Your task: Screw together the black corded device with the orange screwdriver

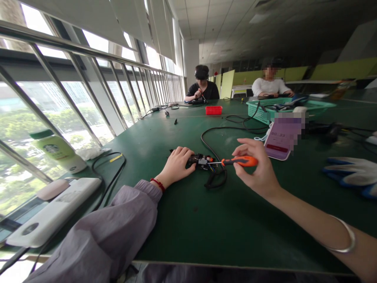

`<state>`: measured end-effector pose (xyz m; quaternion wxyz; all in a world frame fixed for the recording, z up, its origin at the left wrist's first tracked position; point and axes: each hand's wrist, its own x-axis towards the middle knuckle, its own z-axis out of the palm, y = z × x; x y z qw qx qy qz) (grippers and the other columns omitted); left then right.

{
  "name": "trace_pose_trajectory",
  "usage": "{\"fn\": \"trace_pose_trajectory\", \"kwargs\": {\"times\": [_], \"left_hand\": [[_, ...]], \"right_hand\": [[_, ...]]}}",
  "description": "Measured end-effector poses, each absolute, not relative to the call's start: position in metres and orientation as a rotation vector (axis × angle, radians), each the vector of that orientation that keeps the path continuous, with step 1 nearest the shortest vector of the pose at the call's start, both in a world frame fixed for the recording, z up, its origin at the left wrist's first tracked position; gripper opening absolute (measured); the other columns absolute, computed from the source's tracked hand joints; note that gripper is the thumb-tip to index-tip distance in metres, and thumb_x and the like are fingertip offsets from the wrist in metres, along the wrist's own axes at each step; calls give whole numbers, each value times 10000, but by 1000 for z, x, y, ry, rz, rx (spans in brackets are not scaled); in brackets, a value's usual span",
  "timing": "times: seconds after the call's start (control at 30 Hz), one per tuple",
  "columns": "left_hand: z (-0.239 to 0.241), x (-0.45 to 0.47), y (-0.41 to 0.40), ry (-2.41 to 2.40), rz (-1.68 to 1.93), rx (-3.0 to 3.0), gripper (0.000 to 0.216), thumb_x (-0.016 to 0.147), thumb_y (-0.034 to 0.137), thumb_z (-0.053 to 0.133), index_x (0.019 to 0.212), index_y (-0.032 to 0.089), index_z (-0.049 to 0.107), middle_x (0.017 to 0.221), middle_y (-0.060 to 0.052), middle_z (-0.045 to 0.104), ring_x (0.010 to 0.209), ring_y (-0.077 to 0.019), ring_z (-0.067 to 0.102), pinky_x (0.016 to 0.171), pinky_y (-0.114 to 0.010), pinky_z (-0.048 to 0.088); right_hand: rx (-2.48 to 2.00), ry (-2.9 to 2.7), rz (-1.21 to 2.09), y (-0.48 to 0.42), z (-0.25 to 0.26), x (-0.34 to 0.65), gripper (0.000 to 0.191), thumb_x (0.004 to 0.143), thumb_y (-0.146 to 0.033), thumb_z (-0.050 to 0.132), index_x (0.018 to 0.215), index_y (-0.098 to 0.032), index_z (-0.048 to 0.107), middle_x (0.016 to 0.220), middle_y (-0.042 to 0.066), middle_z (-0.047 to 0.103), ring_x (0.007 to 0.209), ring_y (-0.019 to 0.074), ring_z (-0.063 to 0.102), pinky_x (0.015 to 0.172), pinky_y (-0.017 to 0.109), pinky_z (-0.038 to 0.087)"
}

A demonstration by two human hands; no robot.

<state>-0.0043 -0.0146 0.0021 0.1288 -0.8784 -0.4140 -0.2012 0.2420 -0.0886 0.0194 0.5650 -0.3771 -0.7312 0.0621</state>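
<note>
A small black electrical part (pixel 203 161) with red and white bits and a black cable lies on the green table (pixel 206 220). My left hand (pixel 176 166) is curled over its left end, pressing it down. My right hand (pixel 255 167) grips an orange-handled screwdriver (pixel 239 160) held level, its thin tip touching the part's right side. The black cable (pixel 216 179) loops below the part and runs away toward the far side.
A phone (pixel 281 137) with a timer leans behind my right hand. Blue and white gloves (pixel 352 175) lie at right. A white power strip (pixel 55 208) and bottle (pixel 59 151) sit at left by the window railing. Far off are a red tray (pixel 213 110), a green basket (pixel 265 110) and two seated people.
</note>
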Motion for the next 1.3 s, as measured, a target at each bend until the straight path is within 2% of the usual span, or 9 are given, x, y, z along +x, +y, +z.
{"fn": "trace_pose_trajectory", "kwargs": {"times": [0.23, 0.43, 0.63, 0.7, 0.83, 0.9, 1.07, 1.2, 1.3], "left_hand": [[1, -5, -14, -1208, -590, -2561, 300, 833, 374, 464, 1061, 195, 540, 1066, -73, 566, 1000, -248, 462, 865, -396, 409], [3, -4, -15, -1207, -570, -2563, 301, 838, 376, 458, 1058, 188, 539, 1073, -74, 569, 997, -248, 461, 865, -392, 407], [3, -4, -15, -1205, -563, -2553, 301, 836, 369, 465, 1057, 180, 540, 1069, -73, 570, 998, -246, 460, 870, -391, 409], [2, -4, -14, -1206, -572, -2554, 300, 835, 371, 467, 1057, 183, 541, 1069, -73, 570, 1000, -246, 459, 872, -392, 409], [2, -4, -14, -1204, -593, -2564, 298, 835, 372, 467, 1059, 191, 543, 1069, -75, 568, 1001, -247, 461, 867, -396, 411], [2, -4, -14, -1205, -591, -2566, 300, 835, 373, 468, 1061, 191, 543, 1070, -76, 567, 999, -248, 463, 866, -399, 411], [0, -5, -14, -1218, -605, -2575, 292, 863, 383, 447, 1065, 197, 546, 1063, -70, 570, 998, -241, 464, 870, -394, 408], [6, -1, -19, -1319, -717, -2559, 290, 921, 392, 369, 1020, 199, 562, 1040, -67, 571, 975, -225, 485, 879, -403, 403], [23, 21, -44, -1439, -1130, -2482, 253, 935, 338, 358, 1003, 185, 548, 1057, -74, 560, 997, -216, 494, 901, -407, 407]], "right_hand": [[-1097, -1757, 314, -94, 23, 243, 207, 834, -342, 547, 979, -194, 542, 492, -72, 466, 399, 98, 466, 420, 226, 394], [-878, -1674, 167, -89, 21, 241, 468, 734, -210, 635, 1149, -208, 420, 905, 34, 585, 858, 180, 621, 814, 352, 508], [-1078, -1751, 335, -91, 21, 242, 274, 803, -354, 594, 1014, -192, 532, 530, -68, 494, 437, 112, 518, 474, 242, 450], [-1046, -1743, 333, -92, 21, 242, 247, 806, -322, 590, 1013, -198, 538, 580, -52, 528, 496, 118, 564, 509, 240, 471], [-899, -1699, 219, -89, 19, 242, 492, 737, -204, 622, 1190, -205, 432, 866, 17, 595, 801, 165, 623, 776, 327, 509], [-913, -1711, 256, -88, 19, 241, 502, 737, -220, 619, 1198, -199, 420, 831, 7, 589, 737, 156, 613, 716, 311, 513], [-1035, -1822, 425, -95, 23, 239, 179, 835, -334, 526, 954, -201, 546, 470, -77, 485, 358, 94, 438, 387, 225, 352], [-960, -1790, 278, -96, 25, 238, 218, 801, -255, 553, 1010, -199, 526, 564, -58, 531, 465, 107, 509, 486, 233, 423], [-933, -1771, 208, -93, 22, 238, 282, 783, -213, 555, 1062, -199, 514, 660, -33, 539, 596, 126, 559, 610, 257, 472]]}}
